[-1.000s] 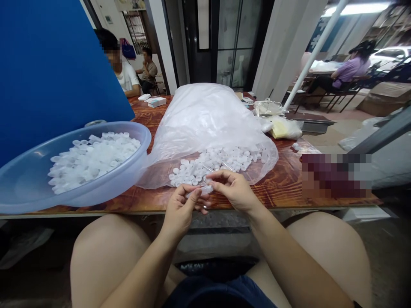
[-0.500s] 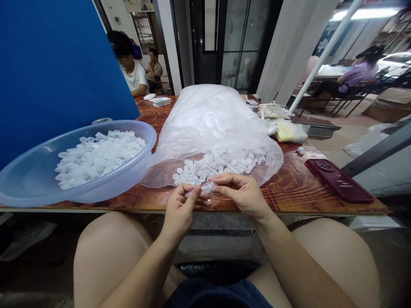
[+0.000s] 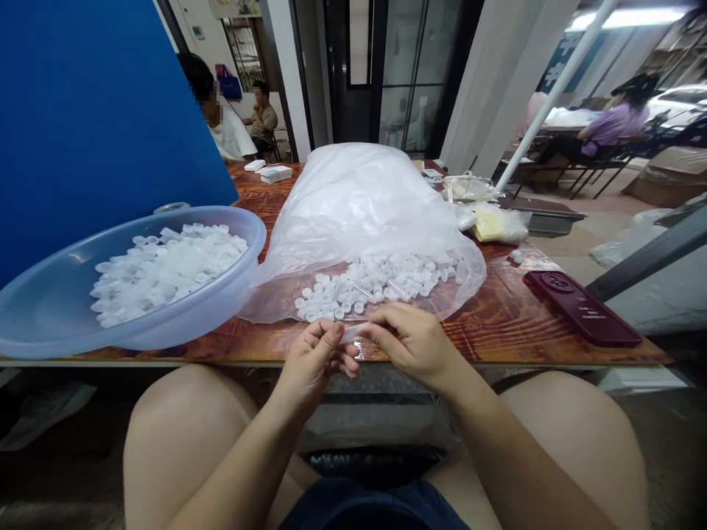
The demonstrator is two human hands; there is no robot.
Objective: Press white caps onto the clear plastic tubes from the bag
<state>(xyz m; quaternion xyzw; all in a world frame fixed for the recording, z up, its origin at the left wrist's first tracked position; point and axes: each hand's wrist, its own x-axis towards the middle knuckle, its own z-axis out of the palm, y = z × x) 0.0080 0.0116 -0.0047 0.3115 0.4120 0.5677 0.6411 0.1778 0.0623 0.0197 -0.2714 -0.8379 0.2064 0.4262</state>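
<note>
A small translucent plastic tube spans the gap between my two hands, just above the table's front edge. My left hand pinches its left end between thumb and index finger, the other fingers curled loosely beneath. At the right end, the thumb and fingertips of my right hand are closed on it. Fingers cover both ends, so whether a cap sits on it is hidden. Just beyond lies a pile of small white plastic caps on the mouth of a big clear plastic bag. Thin clear tubes lie among them.
At left, a blue plastic basin holds many whitish caps or short tubes. A dark red phone lies at the table's right. Behind it are small plastic packets. A blue panel stands at left. Other people sit farther back.
The tube is now level between my hands, with less of it showing. My right hand's fingers have closed farther over its right end. The person behind the blue panel has leaned.
</note>
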